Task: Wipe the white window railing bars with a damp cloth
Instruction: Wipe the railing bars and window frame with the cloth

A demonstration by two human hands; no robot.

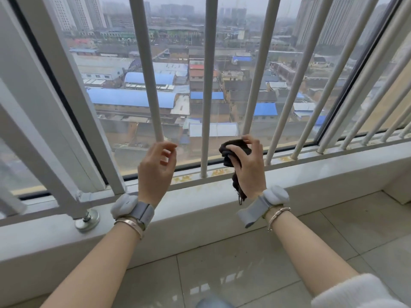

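Observation:
White vertical railing bars [208, 90] stand in a row in front of the window glass, fixed to a bottom rail [193, 180] with rust-coloured stains. My right hand [249, 167] grips a bunched dark brown cloth [234, 150] low down, at the foot of the bar [255, 85] right of centre; a tail of the cloth hangs below my wrist. My left hand [155, 172] is raised in front of the lower end of the bar [151, 85] left of centre, its fingers loosely curled and holding nothing that I can see. That bar's foot is hidden behind it.
A thick white frame post [73, 103] slants down at the left to a round metal foot [87, 220] on the grey sill [200, 210]. More bars [347, 90] continue to the right. Glossy floor tiles [233, 274] lie below. Both wrists wear grey bands and bracelets.

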